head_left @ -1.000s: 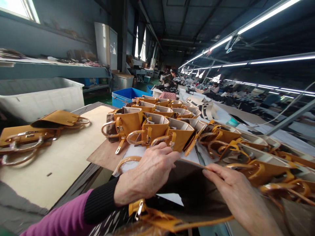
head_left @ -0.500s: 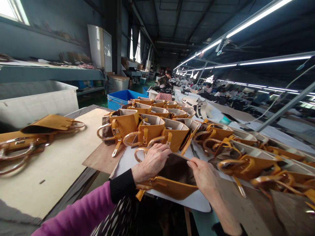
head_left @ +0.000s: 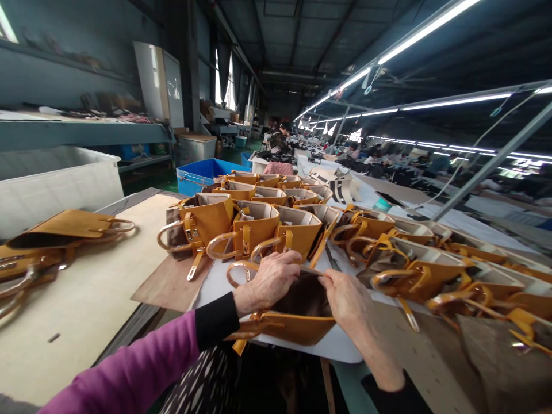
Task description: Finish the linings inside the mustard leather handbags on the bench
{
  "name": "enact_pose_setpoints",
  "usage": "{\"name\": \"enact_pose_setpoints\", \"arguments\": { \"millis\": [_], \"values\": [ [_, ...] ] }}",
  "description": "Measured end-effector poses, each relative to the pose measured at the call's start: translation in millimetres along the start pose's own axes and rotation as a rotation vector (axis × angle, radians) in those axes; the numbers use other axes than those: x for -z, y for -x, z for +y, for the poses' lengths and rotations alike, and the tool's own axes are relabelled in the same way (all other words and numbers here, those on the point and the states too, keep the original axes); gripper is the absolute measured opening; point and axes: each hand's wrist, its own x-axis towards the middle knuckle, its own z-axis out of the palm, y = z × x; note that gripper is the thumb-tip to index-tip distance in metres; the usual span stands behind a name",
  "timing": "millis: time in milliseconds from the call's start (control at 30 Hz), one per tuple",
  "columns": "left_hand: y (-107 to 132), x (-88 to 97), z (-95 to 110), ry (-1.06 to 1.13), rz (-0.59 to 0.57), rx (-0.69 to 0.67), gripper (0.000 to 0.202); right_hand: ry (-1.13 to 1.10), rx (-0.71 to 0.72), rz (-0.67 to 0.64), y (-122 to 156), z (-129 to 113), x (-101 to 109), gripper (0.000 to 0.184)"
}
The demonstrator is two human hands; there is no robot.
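A mustard-yellow handbag [head_left: 297, 328] with a dark brown inside lies tipped toward me at the near table edge, its mouth facing up. My left hand [head_left: 269, 282] is closed on the far rim of this bag, fingers curled over the edge. On the right end of the same rim, my right hand [head_left: 347, 299] pinches the edge between thumb and fingers. One rounded handle [head_left: 235, 275], wrapped in clear film, sticks out left of my left hand. Just beyond my hands stand several like handbags [head_left: 304, 230] with pale insides.
More yellow bags [head_left: 431, 276] crowd the right side of the table. Two flat bag pieces with handles [head_left: 69, 227] rest on a cream board [head_left: 99, 287] at left. A blue bin [head_left: 200, 175] and a white tub [head_left: 56, 178] stand behind. People sit farther back.
The whole view has shifted, so the scene sits a little farther left. Both hands keep their hold on the bag's rim and have drawn slightly closer together.
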Motion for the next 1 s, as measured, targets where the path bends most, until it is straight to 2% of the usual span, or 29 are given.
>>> {"name": "enact_pose_setpoints", "arguments": {
  "millis": [233, 433, 667, 867, 1000],
  "values": [
    [2, 9.7, 2, 0.141, -0.026, -0.007, 0.014, -0.051, 0.062, -0.02, -1, 2, 5, 0.026],
    [-6, 2.0, -4, 0.109, 0.015, 0.085, 0.013, -0.106, 0.133, 0.027, 4, 8, 1, 0.027],
    [-6, -5.3, -4, 0.01, 0.035, 0.125, 0.012, 0.071, 0.221, -0.006, -6, -2, 13, 0.01],
    [-7, -7.2, -5, 0.062, 0.077, 0.146, 0.012, 0.18, 0.314, 0.0, -20, -4, 5, 0.012],
    [-10, -6.7, -7, 0.12, 0.088, 0.166, 0.013, 0.108, 0.32, -0.009, -24, -1, 3, 0.018]
  ]
}}
